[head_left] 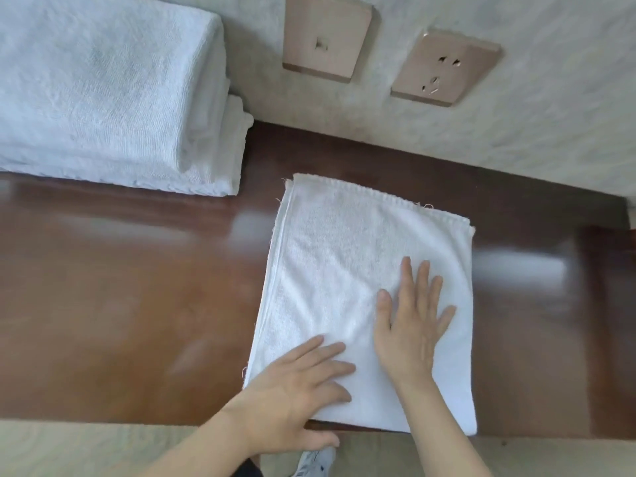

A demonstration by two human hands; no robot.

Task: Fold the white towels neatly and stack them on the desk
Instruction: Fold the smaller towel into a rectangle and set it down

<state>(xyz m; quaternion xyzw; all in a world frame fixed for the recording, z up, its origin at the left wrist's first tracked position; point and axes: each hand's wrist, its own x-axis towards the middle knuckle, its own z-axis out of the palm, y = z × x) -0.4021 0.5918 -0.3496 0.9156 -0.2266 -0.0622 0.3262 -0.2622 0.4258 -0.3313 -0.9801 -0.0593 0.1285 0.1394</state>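
A stack of folded towels (103,94) is already set at the far left of the surface (120,287). One white towel (344,270), partly folded, is laid flat near the front edge and is not yet stacked. It is pressed by the left hand (296,390) and right hand (409,325), fingers straight, nothing grasped.

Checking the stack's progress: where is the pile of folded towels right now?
In the head view the pile of folded towels sits at the desk's far left against the wall, apart from the towel under both hands.
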